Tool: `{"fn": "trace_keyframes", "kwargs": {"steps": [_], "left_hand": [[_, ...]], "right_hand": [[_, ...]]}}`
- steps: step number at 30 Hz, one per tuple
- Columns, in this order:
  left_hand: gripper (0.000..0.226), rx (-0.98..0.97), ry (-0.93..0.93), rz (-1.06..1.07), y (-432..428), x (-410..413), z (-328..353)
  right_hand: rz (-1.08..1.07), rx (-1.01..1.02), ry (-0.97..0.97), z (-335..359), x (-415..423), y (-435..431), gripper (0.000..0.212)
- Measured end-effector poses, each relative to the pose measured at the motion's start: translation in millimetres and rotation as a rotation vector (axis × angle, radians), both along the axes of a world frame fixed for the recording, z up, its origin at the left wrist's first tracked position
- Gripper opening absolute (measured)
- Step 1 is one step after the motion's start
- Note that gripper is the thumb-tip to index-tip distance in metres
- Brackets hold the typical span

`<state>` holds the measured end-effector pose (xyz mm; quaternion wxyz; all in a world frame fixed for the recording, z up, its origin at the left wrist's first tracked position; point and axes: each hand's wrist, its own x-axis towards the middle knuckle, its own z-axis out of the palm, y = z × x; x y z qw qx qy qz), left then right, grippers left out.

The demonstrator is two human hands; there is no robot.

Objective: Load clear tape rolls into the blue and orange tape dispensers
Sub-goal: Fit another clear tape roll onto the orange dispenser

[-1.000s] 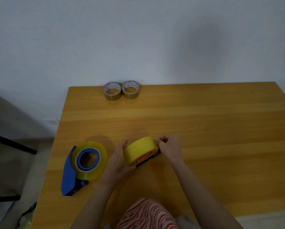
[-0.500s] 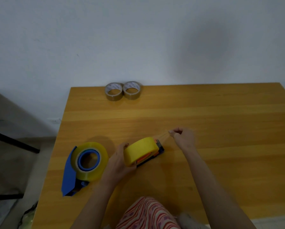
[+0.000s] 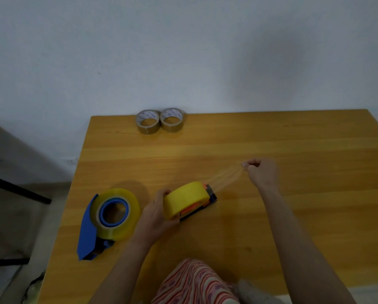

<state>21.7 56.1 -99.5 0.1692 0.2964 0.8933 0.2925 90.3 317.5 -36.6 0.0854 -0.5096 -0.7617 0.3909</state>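
Note:
The orange tape dispenser [image 3: 202, 206] stands on the wooden table [image 3: 293, 216] with a yellowish clear tape roll [image 3: 183, 199] mounted on it. My left hand [image 3: 158, 216] grips that roll and the dispenser from the left. A clear tape strip [image 3: 226, 179] stretches from the dispenser's front end up and right to my right hand [image 3: 260, 173], which pinches the strip's end. The blue tape dispenser [image 3: 88, 229] lies at the front left with another clear tape roll [image 3: 115, 212] on its hub.
Two brown tape rolls [image 3: 147, 121] [image 3: 172, 119] lie side by side at the table's far edge by the white wall. A dark table frame [image 3: 17, 189] stands on the left. A striped garment [image 3: 194, 284] shows at the bottom.
My right hand has moved right and away from the orange dispenser, drawing out a longer strip of clear tape. My left hand has stayed on the roll.

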Motion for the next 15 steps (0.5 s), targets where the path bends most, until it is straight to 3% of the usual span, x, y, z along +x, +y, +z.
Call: {"fn": "trace_keyframes", "kwargs": {"steps": [9, 12, 15], "left_hand": [[0.066, 0.062, -0.05, 0.006, -7.5, 2.4, -2.3], [0.069, 0.101, -0.09, 0.039, -16.5, 3.2, -4.5], [0.081, 0.088, -0.141, 0.067, -23.0, 2.3, -1.9]], "right_hand": [[-0.063, -0.198, -0.063, -25.6, 8.0, 9.6, 0.017], [-0.046, -0.366, -0.026, -31.5, 9.7, 5.2, 0.024], [-0.049, -0.483, 0.067, -34.4, 9.5, -2.2, 0.013]]}}
